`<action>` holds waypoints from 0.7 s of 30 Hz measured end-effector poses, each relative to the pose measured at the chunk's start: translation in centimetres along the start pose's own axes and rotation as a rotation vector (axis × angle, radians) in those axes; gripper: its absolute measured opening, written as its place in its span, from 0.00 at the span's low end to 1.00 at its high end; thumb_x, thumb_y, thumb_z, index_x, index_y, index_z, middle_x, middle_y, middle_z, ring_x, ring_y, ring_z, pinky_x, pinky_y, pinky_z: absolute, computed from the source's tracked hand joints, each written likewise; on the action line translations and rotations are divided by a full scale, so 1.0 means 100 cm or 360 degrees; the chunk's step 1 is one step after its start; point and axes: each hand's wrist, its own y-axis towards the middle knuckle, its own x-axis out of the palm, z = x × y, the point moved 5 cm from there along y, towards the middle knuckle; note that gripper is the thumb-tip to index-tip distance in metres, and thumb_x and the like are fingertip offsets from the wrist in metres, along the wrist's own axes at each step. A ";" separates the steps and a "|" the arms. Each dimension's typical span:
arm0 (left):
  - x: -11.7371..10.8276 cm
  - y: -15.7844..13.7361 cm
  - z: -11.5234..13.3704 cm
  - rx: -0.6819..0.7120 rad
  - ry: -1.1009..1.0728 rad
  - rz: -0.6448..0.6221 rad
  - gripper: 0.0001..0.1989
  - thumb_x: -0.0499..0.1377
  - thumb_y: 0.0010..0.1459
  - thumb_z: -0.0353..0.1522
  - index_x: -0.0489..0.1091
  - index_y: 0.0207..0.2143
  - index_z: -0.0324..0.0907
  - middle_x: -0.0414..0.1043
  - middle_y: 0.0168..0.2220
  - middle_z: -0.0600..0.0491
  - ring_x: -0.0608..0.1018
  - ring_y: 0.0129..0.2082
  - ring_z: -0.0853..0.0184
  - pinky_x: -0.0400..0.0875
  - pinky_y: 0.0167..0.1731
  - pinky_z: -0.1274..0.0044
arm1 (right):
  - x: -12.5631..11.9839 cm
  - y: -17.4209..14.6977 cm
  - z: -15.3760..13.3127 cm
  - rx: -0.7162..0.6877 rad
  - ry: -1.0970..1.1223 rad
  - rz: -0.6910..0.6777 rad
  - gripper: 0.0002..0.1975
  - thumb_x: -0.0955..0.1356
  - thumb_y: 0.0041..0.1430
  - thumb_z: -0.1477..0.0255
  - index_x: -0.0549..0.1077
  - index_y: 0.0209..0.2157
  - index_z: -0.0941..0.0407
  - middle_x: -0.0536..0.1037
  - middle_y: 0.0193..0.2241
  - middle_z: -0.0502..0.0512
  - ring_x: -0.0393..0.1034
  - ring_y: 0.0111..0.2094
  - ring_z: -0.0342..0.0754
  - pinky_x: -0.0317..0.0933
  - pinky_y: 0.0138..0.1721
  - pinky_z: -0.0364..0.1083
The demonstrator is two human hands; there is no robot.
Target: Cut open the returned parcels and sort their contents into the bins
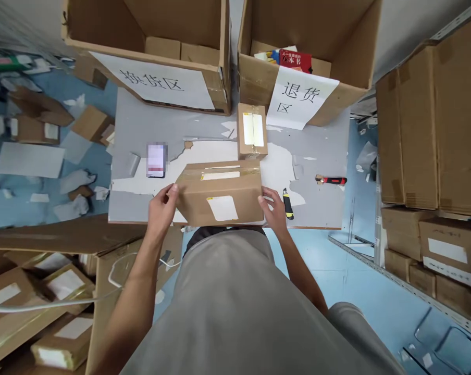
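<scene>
A long brown cardboard box [194, 200] with white labels on its top and front side is at the table's near edge. My left hand [163, 208] grips its left end, thumb and fingers at the upper corner. At the opposite end, my right hand [274, 211] has its fingers curled against the side. Just behind it stands a smaller taped carton [252, 151] bearing a white label. A yellow and black box cutter [287, 204] lies close to my right hand. The phone [156, 160] rests on the table beyond my left hand.
Two large open cartons stand at the back, the left one [215, 78] and the right one [255, 86], each with a handwritten paper sign. A red-handled tool [333, 180] lies at right. Left is a big box of parcels [98, 291]; stacked cartons [415, 130] line the right.
</scene>
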 end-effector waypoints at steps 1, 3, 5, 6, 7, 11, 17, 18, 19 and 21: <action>-0.002 -0.010 -0.001 -0.0018 -0.0030 0.0014 0.37 0.70 0.61 0.59 0.84 0.60 0.41 0.87 0.57 0.43 0.86 0.58 0.45 0.80 0.66 0.58 | -0.003 -0.009 -0.005 -0.0050 -0.0030 0.0024 0.27 0.74 0.74 0.46 0.83 0.61 0.50 0.83 0.65 0.64 0.80 0.67 0.60 0.80 0.67 0.59; 0.001 -0.026 -0.005 -0.0058 -0.0120 -0.0022 0.39 0.73 0.56 0.56 0.82 0.62 0.41 0.86 0.59 0.43 0.87 0.56 0.46 0.82 0.64 0.60 | -0.009 -0.022 -0.003 -0.0068 -0.0078 0.0052 0.24 0.73 0.75 0.47 0.82 0.59 0.50 0.84 0.61 0.63 0.81 0.65 0.59 0.81 0.66 0.59; 0.006 -0.035 -0.013 -0.0112 -0.0165 -0.0062 0.40 0.74 0.53 0.53 0.81 0.63 0.41 0.86 0.59 0.42 0.87 0.57 0.46 0.82 0.65 0.59 | -0.014 -0.028 0.012 0.0010 -0.0093 0.0015 0.23 0.73 0.74 0.46 0.81 0.55 0.50 0.84 0.56 0.63 0.83 0.60 0.58 0.85 0.60 0.58; 0.009 -0.038 -0.018 -0.0152 -0.0131 -0.0085 0.39 0.75 0.52 0.51 0.80 0.62 0.41 0.86 0.58 0.41 0.87 0.58 0.45 0.82 0.65 0.58 | -0.015 -0.029 0.023 0.0063 -0.0095 -0.0037 0.23 0.72 0.73 0.45 0.81 0.53 0.50 0.84 0.54 0.62 0.84 0.57 0.58 0.86 0.56 0.58; 0.012 -0.039 -0.024 -0.0205 -0.0058 -0.0125 0.38 0.75 0.50 0.49 0.80 0.60 0.41 0.86 0.56 0.40 0.87 0.57 0.44 0.82 0.65 0.56 | -0.017 -0.029 0.034 0.0112 -0.0099 -0.0105 0.24 0.72 0.73 0.44 0.81 0.51 0.50 0.84 0.52 0.61 0.85 0.55 0.58 0.87 0.53 0.57; 0.027 -0.032 -0.029 -0.0285 0.0345 -0.0243 0.39 0.76 0.43 0.38 0.77 0.60 0.39 0.82 0.61 0.32 0.80 0.68 0.33 0.74 0.73 0.47 | -0.028 -0.004 0.062 0.0184 -0.0138 -0.0287 0.27 0.70 0.73 0.40 0.81 0.47 0.50 0.87 0.48 0.61 0.86 0.52 0.58 0.86 0.51 0.57; 0.117 0.040 0.063 0.0350 0.0144 -0.0199 0.52 0.74 0.60 0.40 0.61 0.82 0.41 0.52 0.86 0.33 0.56 0.87 0.39 0.54 0.84 0.51 | -0.023 0.125 0.066 0.0124 -0.0050 -0.0089 0.46 0.73 0.66 0.34 0.75 0.70 0.53 0.75 0.73 0.73 0.81 0.66 0.65 0.82 0.60 0.60; 0.141 0.057 0.078 0.0282 0.0036 -0.0289 0.50 0.74 0.62 0.41 0.62 0.82 0.41 0.54 0.85 0.32 0.61 0.85 0.38 0.60 0.82 0.50 | -0.015 0.150 0.067 0.0157 -0.0026 -0.0096 0.49 0.73 0.66 0.34 0.72 0.74 0.53 0.72 0.77 0.73 0.80 0.67 0.65 0.79 0.65 0.61; 0.165 0.072 0.092 0.0185 -0.0048 -0.0380 0.50 0.74 0.62 0.41 0.62 0.82 0.40 0.55 0.85 0.30 0.65 0.83 0.37 0.66 0.78 0.50 | -0.005 0.174 0.067 0.0195 -0.0009 -0.0114 0.51 0.73 0.67 0.35 0.69 0.77 0.54 0.70 0.79 0.72 0.79 0.68 0.65 0.75 0.70 0.62; 0.204 0.095 0.113 -0.0015 -0.0136 -0.0514 0.48 0.75 0.61 0.40 0.66 0.79 0.35 0.60 0.82 0.24 0.72 0.78 0.36 0.76 0.71 0.49 | 0.015 0.210 0.065 0.0207 0.0030 -0.0217 0.52 0.73 0.68 0.36 0.68 0.79 0.55 0.72 0.78 0.70 0.77 0.71 0.65 0.71 0.74 0.63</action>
